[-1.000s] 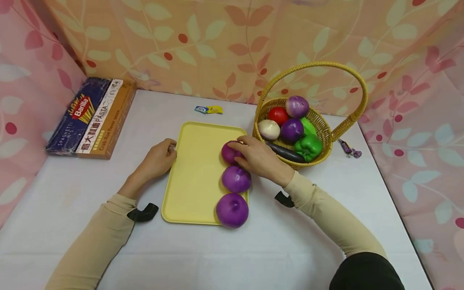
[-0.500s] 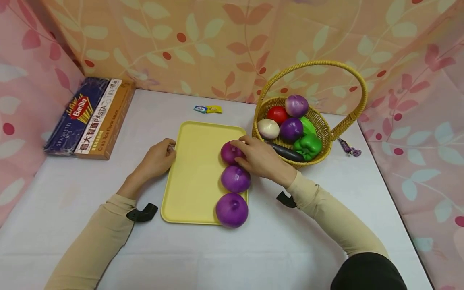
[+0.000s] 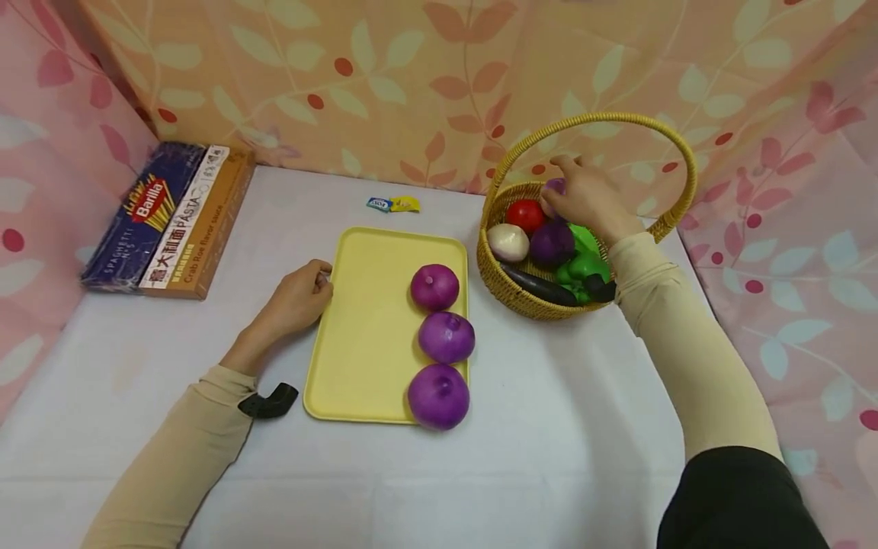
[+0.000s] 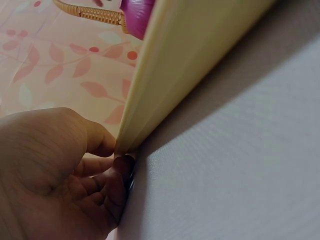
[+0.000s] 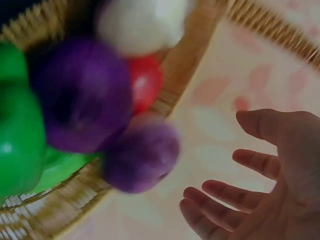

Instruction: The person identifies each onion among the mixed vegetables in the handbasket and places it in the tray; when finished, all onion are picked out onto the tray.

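My left hand (image 3: pixel 298 299) pinches the left rim of a yellow tray (image 3: pixel 360 328) between thumb and fingers, as the left wrist view shows. Along the tray's right side stand three purple onions in a column: a small one (image 3: pixel 435 287) at the back, a middle one (image 3: pixel 447 337) and a larger one (image 3: pixel 439 396) at the front. My right hand (image 3: pixel 588 194) reaches over a wicker basket (image 3: pixel 504 286), fingers spread and holding nothing. Nearest to it is a pale-and-purple onion (image 5: pixel 145 157), partly hidden by the hand in the head view.
The basket also holds a dark purple onion (image 3: pixel 552 244), a tomato (image 3: pixel 526 217), a whitish bulb (image 3: pixel 508 242), a green pepper (image 3: pixel 583 268) and an eggplant (image 3: pixel 538 286). Its tall handle (image 3: pixel 597 118) arches above. Pasta boxes (image 3: pixel 168 221) lie at the left; small candies (image 3: pixel 405 204) lie behind the tray.
My right hand has let go of the back onion on the tray and moved right and away, over the basket. That onion sits slightly further left. My left hand stays at the rim.
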`<act>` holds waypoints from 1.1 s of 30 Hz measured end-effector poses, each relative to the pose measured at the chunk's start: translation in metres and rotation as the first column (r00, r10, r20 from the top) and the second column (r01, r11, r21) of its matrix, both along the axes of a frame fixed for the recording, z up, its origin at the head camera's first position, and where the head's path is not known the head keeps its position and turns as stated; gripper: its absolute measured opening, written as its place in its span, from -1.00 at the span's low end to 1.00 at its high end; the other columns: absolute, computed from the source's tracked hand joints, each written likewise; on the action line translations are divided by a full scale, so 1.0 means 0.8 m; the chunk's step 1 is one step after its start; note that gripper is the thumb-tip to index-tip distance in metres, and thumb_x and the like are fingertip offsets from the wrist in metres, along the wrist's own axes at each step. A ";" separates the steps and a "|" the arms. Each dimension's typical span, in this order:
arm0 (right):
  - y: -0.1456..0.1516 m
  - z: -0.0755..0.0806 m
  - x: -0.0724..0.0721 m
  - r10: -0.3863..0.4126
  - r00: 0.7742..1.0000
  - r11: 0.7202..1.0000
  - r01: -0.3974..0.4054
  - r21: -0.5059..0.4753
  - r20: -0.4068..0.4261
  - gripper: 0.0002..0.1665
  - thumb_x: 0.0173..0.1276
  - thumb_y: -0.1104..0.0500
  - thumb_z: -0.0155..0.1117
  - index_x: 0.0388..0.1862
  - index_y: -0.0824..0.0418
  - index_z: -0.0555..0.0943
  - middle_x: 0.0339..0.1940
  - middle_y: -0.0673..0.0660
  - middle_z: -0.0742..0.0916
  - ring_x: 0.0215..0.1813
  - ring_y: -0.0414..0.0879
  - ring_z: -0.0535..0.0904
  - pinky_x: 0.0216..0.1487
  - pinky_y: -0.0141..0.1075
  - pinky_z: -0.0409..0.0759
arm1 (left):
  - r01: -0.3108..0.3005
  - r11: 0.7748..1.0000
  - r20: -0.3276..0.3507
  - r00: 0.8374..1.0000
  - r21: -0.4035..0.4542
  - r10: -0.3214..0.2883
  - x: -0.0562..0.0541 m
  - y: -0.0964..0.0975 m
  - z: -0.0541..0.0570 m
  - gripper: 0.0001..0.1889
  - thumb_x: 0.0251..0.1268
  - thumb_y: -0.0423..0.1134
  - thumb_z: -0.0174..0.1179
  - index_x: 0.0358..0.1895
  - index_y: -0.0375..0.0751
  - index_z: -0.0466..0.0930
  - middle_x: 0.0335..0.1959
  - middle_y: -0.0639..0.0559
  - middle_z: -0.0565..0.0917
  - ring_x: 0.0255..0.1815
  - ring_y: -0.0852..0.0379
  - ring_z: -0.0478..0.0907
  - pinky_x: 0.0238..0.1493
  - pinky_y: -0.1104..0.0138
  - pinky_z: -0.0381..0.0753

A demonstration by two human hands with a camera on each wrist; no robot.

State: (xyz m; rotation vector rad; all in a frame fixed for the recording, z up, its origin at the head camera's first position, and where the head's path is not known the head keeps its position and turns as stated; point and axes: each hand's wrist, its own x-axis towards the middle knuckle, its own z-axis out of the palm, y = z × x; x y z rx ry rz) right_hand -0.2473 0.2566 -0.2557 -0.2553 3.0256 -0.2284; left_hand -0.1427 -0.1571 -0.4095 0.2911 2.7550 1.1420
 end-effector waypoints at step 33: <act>-0.082 -0.057 0.187 0.295 0.862 0.839 -0.440 -0.320 -0.414 -0.08 0.04 0.03 0.49 0.30 0.35 0.29 0.14 0.34 0.44 0.08 0.09 0.47 0.09 -0.05 0.55 | 0.008 1.000 0.000 1.000 0.003 -0.008 -0.004 -0.002 -0.005 -0.57 0.47 -0.32 -0.15 0.26 -0.54 0.35 -0.26 -0.20 0.54 -0.38 0.03 0.40 -0.28 0.27 0.37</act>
